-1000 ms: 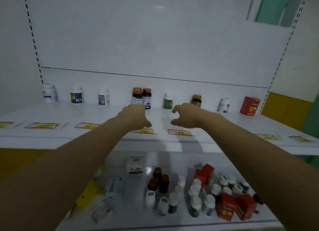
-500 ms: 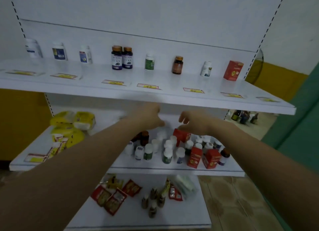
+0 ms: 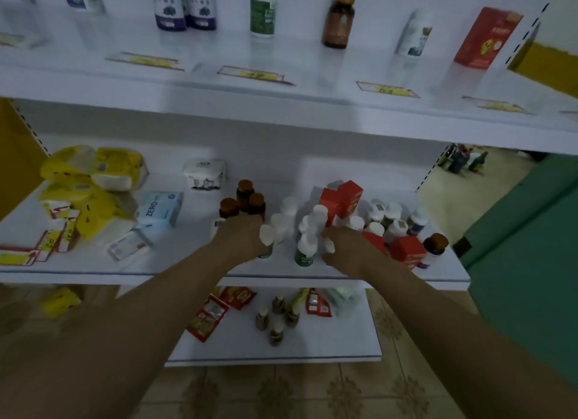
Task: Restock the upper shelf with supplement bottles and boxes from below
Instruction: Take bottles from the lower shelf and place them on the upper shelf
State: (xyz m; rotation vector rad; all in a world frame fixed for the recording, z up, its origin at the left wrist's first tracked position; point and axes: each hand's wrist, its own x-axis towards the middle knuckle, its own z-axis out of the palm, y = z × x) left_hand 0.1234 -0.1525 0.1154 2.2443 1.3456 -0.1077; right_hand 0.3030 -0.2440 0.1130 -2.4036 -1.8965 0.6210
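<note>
On the middle shelf (image 3: 187, 276) stands a cluster of white-capped bottles (image 3: 316, 221), amber bottles (image 3: 247, 196) and red boxes (image 3: 344, 199). My left hand (image 3: 242, 237) grips a white-capped bottle with a green label (image 3: 266, 235) at the cluster's left. To the right, my right hand (image 3: 347, 246) curls round another white-capped bottle (image 3: 328, 246); its body is hidden. A green-labelled bottle (image 3: 305, 252) stands free between my hands. The upper shelf (image 3: 281, 112) carries a spaced row: purple-labelled bottles (image 3: 184, 5), a green-labelled bottle (image 3: 263, 11), an amber bottle (image 3: 339, 19), a white bottle (image 3: 416, 33), a red box (image 3: 484, 36).
Yellow packs (image 3: 93, 180) and a ZERO tissue pack (image 3: 159, 209) fill the middle shelf's left. More red boxes (image 3: 406, 249) and an amber bottle (image 3: 434, 246) stand right of my right hand. The bottom shelf holds red sachets (image 3: 212, 315) and small brown bottles (image 3: 276, 321). A green wall (image 3: 531, 231) is at the right.
Both hands have dropped from the upper shelf to the middle shelf and closed on bottles in the cluster. My view has tilted down and moved closer.
</note>
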